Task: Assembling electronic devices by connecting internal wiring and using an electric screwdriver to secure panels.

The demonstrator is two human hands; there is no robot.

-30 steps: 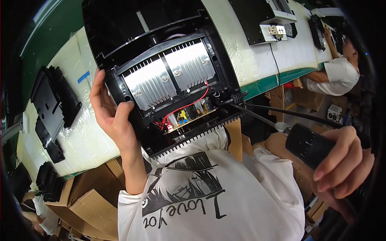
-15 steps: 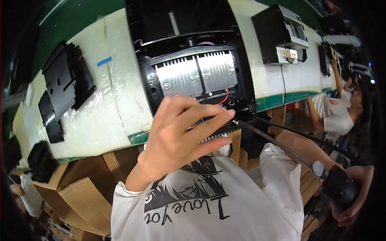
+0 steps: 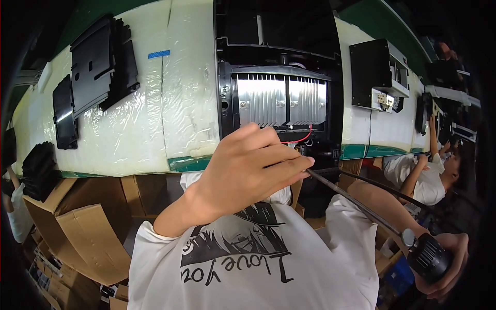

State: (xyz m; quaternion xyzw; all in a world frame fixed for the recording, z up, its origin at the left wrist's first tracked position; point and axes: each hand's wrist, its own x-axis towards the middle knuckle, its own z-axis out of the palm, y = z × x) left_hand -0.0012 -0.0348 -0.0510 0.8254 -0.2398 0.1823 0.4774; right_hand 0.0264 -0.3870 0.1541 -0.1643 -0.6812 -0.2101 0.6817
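Holding the power screwdriver low at our right, our right hand wraps its black grip; its long shaft slants up-left toward the open black housing. Our left hand pinches the shaft's tip beside the finned heatsink and red wire.

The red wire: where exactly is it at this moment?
In the head view, the red wire curves just below the finned metal heat sink, right of centre, directly above the left hand.

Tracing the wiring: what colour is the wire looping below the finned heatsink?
Red wire, curving under the silver heatsink; clearest in the head view.
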